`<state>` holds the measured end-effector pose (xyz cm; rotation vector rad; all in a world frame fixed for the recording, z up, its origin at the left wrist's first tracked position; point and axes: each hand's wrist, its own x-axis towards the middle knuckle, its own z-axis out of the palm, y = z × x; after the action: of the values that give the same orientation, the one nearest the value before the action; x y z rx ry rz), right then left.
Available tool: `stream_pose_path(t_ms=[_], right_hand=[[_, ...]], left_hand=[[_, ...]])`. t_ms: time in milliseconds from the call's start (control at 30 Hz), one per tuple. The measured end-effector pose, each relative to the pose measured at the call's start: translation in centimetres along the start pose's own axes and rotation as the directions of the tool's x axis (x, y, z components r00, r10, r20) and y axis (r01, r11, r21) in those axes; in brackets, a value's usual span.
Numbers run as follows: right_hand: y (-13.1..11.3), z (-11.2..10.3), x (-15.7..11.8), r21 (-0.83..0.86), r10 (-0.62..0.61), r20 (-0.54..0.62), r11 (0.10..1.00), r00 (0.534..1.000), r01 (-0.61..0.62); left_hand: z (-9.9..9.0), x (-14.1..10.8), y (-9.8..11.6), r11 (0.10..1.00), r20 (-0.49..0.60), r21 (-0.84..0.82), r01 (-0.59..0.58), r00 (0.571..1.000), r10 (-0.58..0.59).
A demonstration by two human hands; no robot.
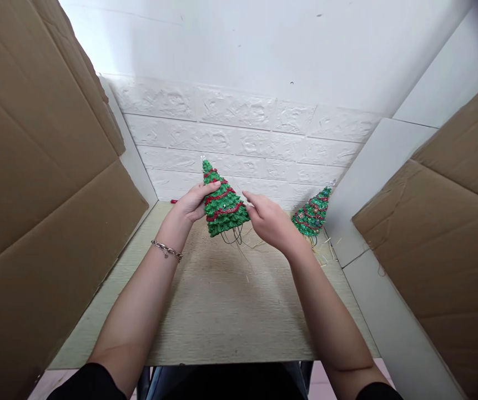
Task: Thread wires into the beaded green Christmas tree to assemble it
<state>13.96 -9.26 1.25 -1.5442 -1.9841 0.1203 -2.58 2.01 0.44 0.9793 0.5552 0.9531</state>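
My left hand (197, 201) is closed around the left side of a small green Christmas tree (224, 203), its thumb lying across the front. Red garland winds round this tree, and a clear star-like topper sits on its tip. The tree leans to the left above the table, with thin dark wire loops (234, 236) hanging from its base. At the tree's lower right edge is my right hand (270, 219), its index finger stretched out and thumb near the branches. Whether its fingertips pinch anything there, I cannot make out.
A second Christmas tree (312, 214), with glitter and ornaments, leans at the back right of the wooden table (222, 322). Straw-like strands lie below it. A small red object (174, 201) is at the back left. Cardboard sheets (55, 166) flank both sides; a white brick-patterned wall (239, 133) stands behind.
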Motion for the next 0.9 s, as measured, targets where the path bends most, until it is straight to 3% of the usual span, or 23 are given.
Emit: stream_pose_path(t_ms=[133, 233, 333, 467, 600, 733, 800, 900], right_hand=[[1.2, 2.8, 1.7, 0.362, 0.114, -0.28, 0.932, 0.953, -0.006], [2.3, 5.1, 2.7, 0.674, 0.248, -0.239, 0.738, 0.939, -0.023], [3.2, 6.2, 3.2, 0.841, 0.363, -0.159, 0.536, 0.918, -0.066], [4.1, 5.9, 3.3, 0.945, 0.481, 0.019, 0.277, 0.877, -0.173], [4.8, 5.3, 3.1, 0.984, 0.404, 0.159, 0.015, 0.901, -0.18], [4.5, 4.9, 2.8, 0.99, 0.277, 0.144, -0.03, 0.95, -0.141], [3.9, 4.8, 2.6, 0.988, 0.3, 0.151, -0.037, 0.942, -0.147], [2.9, 4.6, 2.5, 0.979, 0.379, 0.199, -0.116, 0.904, -0.167]], left_hand=[[0.9, -0.3, 0.3, 0.999, -0.053, -0.037, -0.04, 0.998, 0.038], [1.9, -0.6, 0.2, 0.998, -0.092, -0.03, -0.064, 0.994, 0.061], [3.2, -0.7, -0.5, 0.994, -0.096, -0.023, -0.106, 0.99, 0.103], [4.8, -0.9, -1.3, 0.989, -0.047, -0.072, -0.127, 0.991, 0.124], [5.9, -1.6, -1.3, 0.991, 0.043, -0.076, -0.11, 0.993, 0.114], [5.9, -2.0, -1.6, 0.981, 0.123, 0.077, -0.178, 0.978, 0.168], [5.7, -1.9, -1.9, 0.956, 0.117, 0.195, -0.219, 0.973, 0.199], [5.6, -1.7, -2.6, 0.902, 0.079, 0.319, -0.291, 0.957, 0.281]])
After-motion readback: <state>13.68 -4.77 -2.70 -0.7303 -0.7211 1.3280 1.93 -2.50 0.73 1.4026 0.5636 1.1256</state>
